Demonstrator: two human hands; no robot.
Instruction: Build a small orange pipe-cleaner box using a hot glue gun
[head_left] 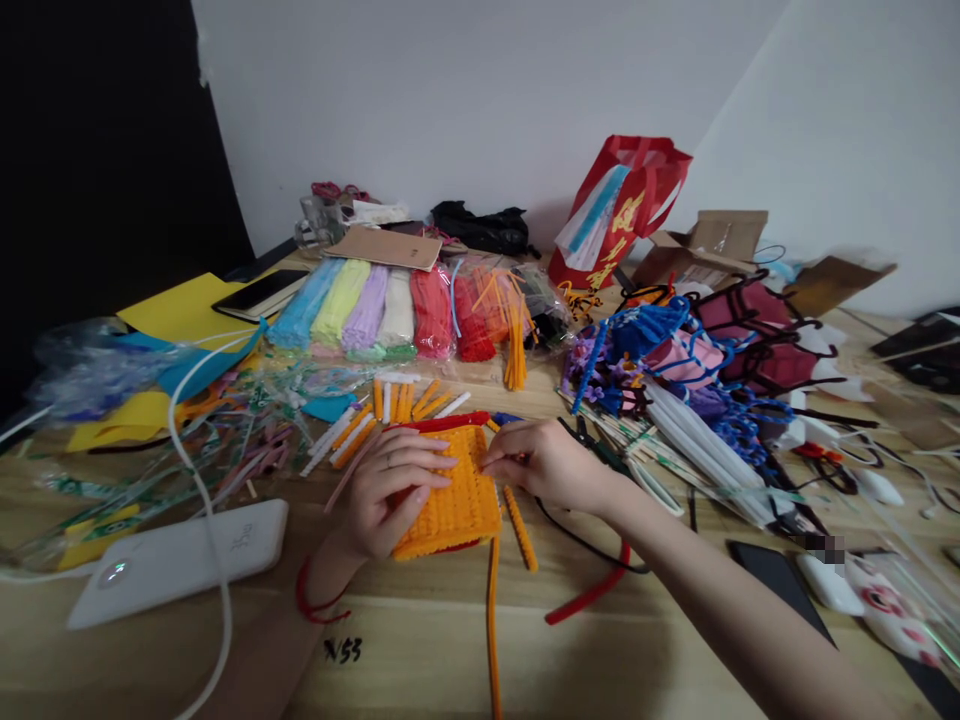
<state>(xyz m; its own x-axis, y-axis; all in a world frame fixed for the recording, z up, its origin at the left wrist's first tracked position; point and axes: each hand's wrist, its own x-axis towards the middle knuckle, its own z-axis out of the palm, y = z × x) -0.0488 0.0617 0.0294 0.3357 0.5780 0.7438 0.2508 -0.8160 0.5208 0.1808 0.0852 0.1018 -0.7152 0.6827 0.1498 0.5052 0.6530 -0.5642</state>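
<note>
An orange woven panel of fuzzy pipe cleaners (466, 490) lies on the table in front of me, with red showing along its far and near edges. My left hand (394, 480) rests flat over its left part, fingers stretched out and thumb on the surface. At the panel's right edge, the thumb and fingers of my right hand (547, 462) are pinched together; what is between them is hidden. A long orange pipe cleaner (493, 625) trails from the near right corner toward me. Close by on the right lie a coiled orange piece (520, 528) and a red pipe cleaner (589, 598).
Short orange and white pieces (405, 400) lie beyond the panel. Bagged colored pipe cleaners (364, 310) line the back. A power bank (180, 560) with a white cable (202, 480) is at left. Blue and maroon fuzzy items (675, 340) and a red bag (622, 215) stand right.
</note>
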